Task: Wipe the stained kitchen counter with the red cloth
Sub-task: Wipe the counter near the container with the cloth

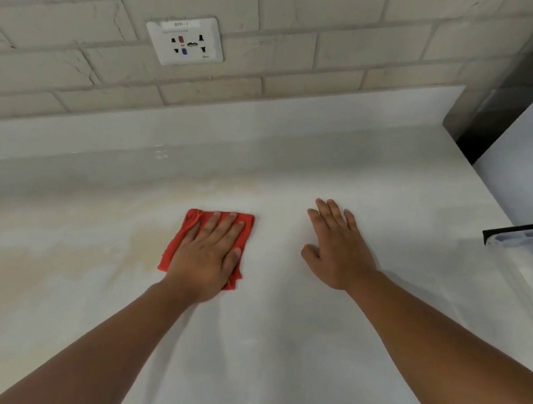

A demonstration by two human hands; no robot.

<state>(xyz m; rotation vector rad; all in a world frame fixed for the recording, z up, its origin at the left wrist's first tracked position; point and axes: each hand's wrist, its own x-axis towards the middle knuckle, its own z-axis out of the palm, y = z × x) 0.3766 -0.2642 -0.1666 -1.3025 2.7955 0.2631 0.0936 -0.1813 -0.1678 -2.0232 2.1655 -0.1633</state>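
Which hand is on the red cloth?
The left hand, pressed flat on the red cloth; the right hand rests directly on the counter.

both hands (pixel 206 254) flat, fingers straight

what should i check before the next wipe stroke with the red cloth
1. Left hand flat on the red cloth: ok, the fingers are straight and press down on it.
2. Cloth flat on the counter: ok, only its far left corner is a little bunched.
3. Stain gone: not ok, a tan stain shows just left of the cloth.
4. Right hand out of the cloth's way: ok, it rests flat on the counter to the right, apart from the cloth.
5. Cloth damp enough: cannot tell.
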